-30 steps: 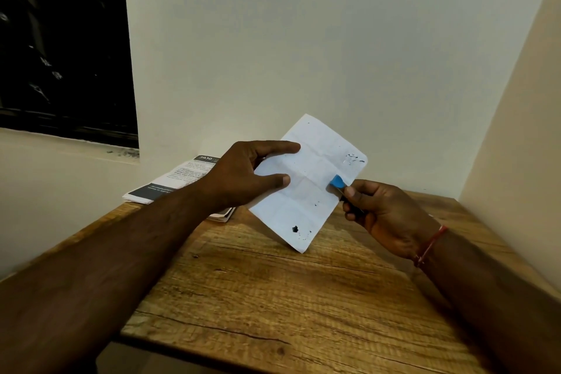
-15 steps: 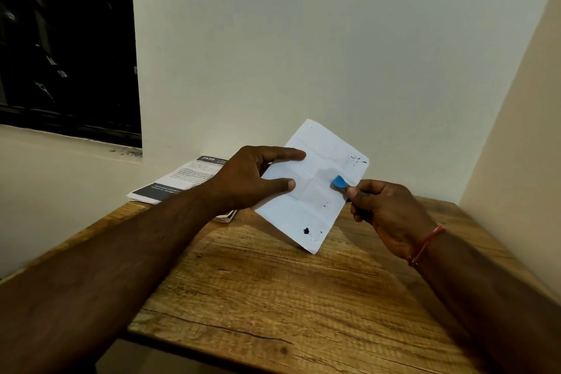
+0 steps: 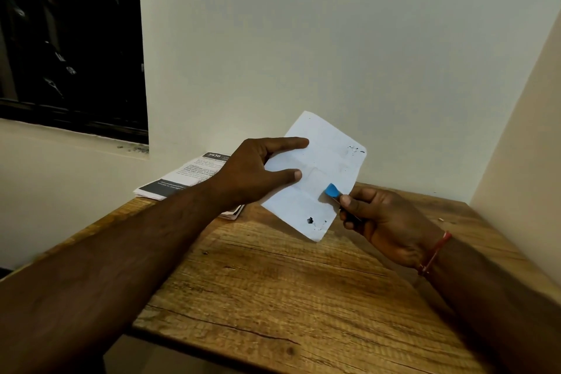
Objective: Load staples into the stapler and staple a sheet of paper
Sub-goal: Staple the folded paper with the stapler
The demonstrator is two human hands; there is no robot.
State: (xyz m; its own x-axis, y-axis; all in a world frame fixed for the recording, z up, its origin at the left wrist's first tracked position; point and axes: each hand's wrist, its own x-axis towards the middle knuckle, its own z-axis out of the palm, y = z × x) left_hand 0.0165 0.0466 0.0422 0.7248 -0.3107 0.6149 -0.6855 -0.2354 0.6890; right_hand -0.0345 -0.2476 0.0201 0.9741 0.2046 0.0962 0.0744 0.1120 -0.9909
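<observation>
Beside cream walls (image 3: pixel 303 39), wooden table (image 3: pixel 273 297).

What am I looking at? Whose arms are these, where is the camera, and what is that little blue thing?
There is no machine here, just a person. The camera sits on the person's head and looks forward and down, so you see their two arms reaching out, as if they were your own. There is only this one view.

The left hand holds a creased white sheet of paper up above a wooden table. The right hand, with a red thread round its wrist, grips a small stapler. Only its blue tip shows, lying over the paper's right edge. The rest is hidden in the fingers.

At the table's far left corner lie some printed leaflets. Behind is a pale wall, with a dark window on the left.
</observation>
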